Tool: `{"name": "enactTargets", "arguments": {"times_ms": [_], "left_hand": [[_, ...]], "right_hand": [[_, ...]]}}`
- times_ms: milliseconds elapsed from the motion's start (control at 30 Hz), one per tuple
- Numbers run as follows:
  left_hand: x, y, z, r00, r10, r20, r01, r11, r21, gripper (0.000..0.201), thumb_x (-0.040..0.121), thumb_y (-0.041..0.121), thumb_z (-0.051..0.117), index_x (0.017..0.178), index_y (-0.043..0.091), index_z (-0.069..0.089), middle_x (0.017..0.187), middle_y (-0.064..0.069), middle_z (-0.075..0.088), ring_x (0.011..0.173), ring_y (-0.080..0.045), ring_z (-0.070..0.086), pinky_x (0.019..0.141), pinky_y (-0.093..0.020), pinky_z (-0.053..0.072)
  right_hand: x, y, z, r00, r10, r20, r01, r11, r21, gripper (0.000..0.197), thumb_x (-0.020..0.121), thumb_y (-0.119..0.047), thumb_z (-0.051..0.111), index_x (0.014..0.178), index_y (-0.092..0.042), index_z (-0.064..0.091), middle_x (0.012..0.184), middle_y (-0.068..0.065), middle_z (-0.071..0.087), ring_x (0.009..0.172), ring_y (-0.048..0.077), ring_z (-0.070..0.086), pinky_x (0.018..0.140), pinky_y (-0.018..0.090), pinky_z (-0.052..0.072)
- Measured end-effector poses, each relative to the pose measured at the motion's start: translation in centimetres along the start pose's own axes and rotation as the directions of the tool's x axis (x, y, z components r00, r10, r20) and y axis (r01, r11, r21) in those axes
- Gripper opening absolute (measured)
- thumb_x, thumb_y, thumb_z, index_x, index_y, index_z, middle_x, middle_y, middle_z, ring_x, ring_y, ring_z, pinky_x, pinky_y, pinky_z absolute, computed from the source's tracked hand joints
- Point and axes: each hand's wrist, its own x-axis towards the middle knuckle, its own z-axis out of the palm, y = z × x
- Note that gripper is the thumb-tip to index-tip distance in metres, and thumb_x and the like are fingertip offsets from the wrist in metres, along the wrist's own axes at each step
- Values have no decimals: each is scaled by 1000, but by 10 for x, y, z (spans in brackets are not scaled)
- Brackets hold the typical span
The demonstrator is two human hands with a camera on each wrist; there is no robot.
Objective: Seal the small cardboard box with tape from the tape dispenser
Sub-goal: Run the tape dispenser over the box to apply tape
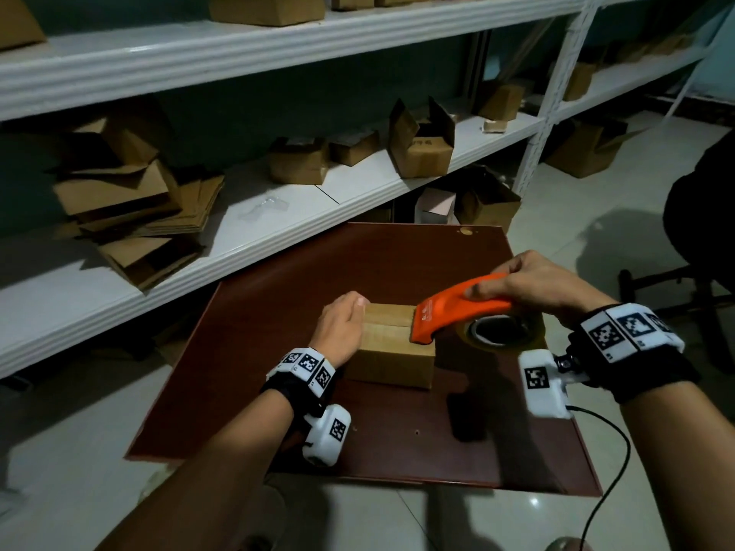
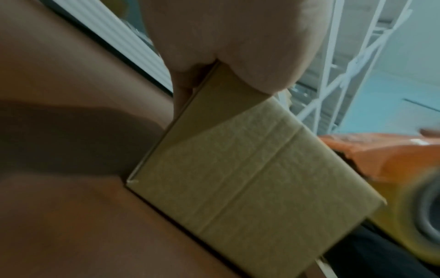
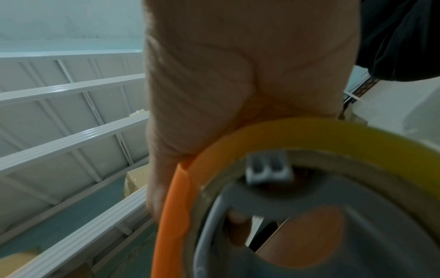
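Observation:
The small cardboard box (image 1: 391, 353) sits flaps closed on the reddish-brown table (image 1: 278, 312); its top seam shows in the left wrist view (image 2: 250, 178). My left hand (image 1: 342, 324) grips the box's left end, thumb lying on the top. My right hand (image 1: 529, 284) grips the orange tape dispenser (image 1: 457, 308) from above, its front edge resting on the box's right top edge. A yellowish tape roll (image 1: 497, 332) sits in it, seen close in the right wrist view (image 3: 309, 131). The dispenser (image 2: 381, 156) appears past the box's right end.
A black object (image 1: 465, 415) lies on the table just in front of the box. White shelves (image 1: 358, 184) behind hold open cardboard boxes (image 1: 421, 145) and a flattened cardboard stack (image 1: 131, 208). A person in dark clothes (image 1: 708, 216) is at the right. A cable (image 1: 608, 471) trails from my right wrist.

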Motion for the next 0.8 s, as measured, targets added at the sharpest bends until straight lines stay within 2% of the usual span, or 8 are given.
{"name": "enactTargets", "arguments": {"times_ms": [100,200,267,333,433,533,667,800], "left_hand": [[4,-7,-11,1000,19,-2,-19,995,95,33,114,28,38,103,18,67,108,-5,68,104,-28,64,93,-44,50],[3,-6,-15,996,84,23,-87,934,347,32,113,28,39,113,15,69,115,-6,64,115,-29,60,97,-46,49],[-1,3,-14,964,265,-14,-229,855,465,27,110,22,48,122,13,71,130,-8,64,135,-30,53,113,-46,44],[-7,18,-11,914,395,91,-391,802,451,36,110,22,49,140,10,63,151,-10,58,153,-29,41,130,-42,25],[-20,30,-3,871,330,364,-476,750,460,76,107,56,37,167,9,27,176,-7,23,165,-19,9,135,-38,2],[-25,28,1,863,263,432,-489,652,580,114,90,89,34,171,13,6,179,-3,4,166,-18,-6,134,-41,-5],[-22,36,12,920,202,337,-377,694,613,127,75,103,34,166,15,25,172,-4,30,163,-23,16,134,-48,3],[-22,40,27,953,200,226,-301,678,671,117,70,99,41,152,16,41,147,-3,51,144,-27,42,131,-51,13]], "right_hand": [[1,-1,12,999,-20,28,21,1000,-16,50,72,-44,88,92,1,78,74,8,73,74,19,66,73,34,51],[4,-4,17,999,-39,31,41,998,-44,50,73,-45,87,92,0,79,75,9,72,75,19,66,74,34,51],[6,-5,15,998,-49,33,50,998,-27,52,72,-44,88,92,3,78,78,16,74,73,20,66,72,34,51],[6,-4,13,998,-51,27,51,999,-9,51,72,-42,88,91,4,78,80,18,75,69,18,65,70,32,52],[6,-3,13,998,-54,28,54,999,-1,49,73,-41,88,90,4,78,81,19,76,67,17,66,70,32,53],[6,-2,15,998,-52,35,53,999,-5,49,73,-42,87,91,3,78,79,16,75,70,18,66,71,33,52],[7,-2,15,997,-60,38,61,998,-10,50,73,-44,87,90,2,79,74,11,74,69,17,66,69,32,51],[6,-1,15,996,-69,52,70,998,-11,50,73,-43,87,91,3,78,74,12,72,71,18,65,71,33,51]]}}
